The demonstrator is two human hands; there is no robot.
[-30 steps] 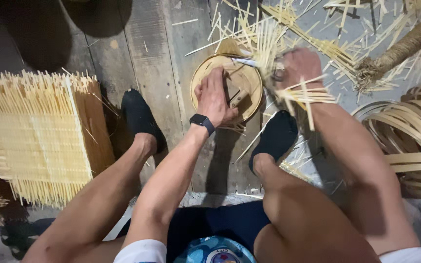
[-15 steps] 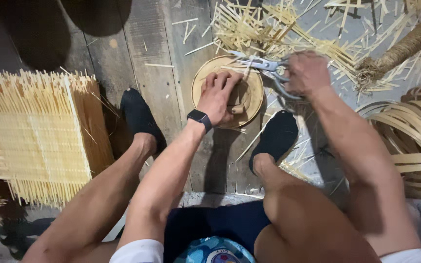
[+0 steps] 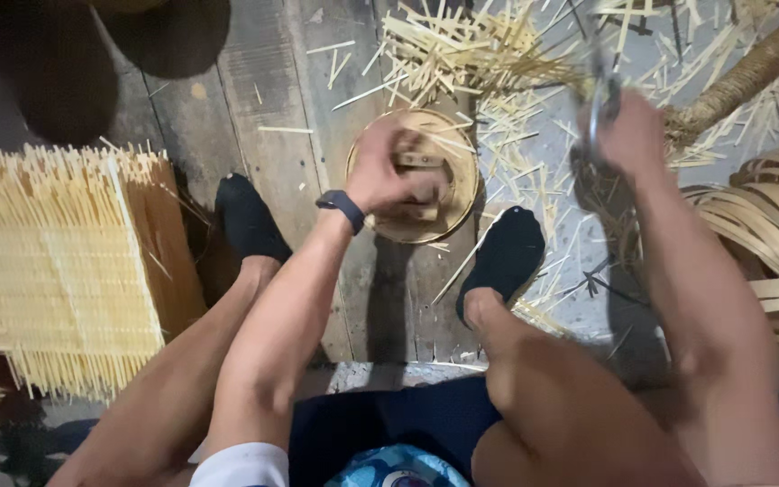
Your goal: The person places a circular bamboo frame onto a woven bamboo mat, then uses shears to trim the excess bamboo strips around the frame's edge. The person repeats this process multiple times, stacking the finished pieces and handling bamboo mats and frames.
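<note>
My left hand [image 3: 389, 173], with a dark watch on its wrist, rests on a round wooden block [image 3: 458, 171] that stands on the plank floor between my feet. Its fingers close over a small bundle of short bamboo pieces [image 3: 421, 160] lying on the block. My right hand [image 3: 628, 135] is raised to the right of the block and grips metal shears [image 3: 602, 99], which are blurred and point up and away from me. A heap of cut bamboo slivers [image 3: 471, 50] lies just beyond the block.
A tall stack of thin bamboo sticks [image 3: 56, 261] stands at the left. Coiled bamboo strips [image 3: 768, 234] sit at the right, under a thick branch [image 3: 750, 63]. My feet in black socks [image 3: 250, 221] flank the block.
My right hand has swung to the right, turning the shears from lying across the block to pointing upward. The sticks it held a second ago are gone. My left hand stays on the block.
</note>
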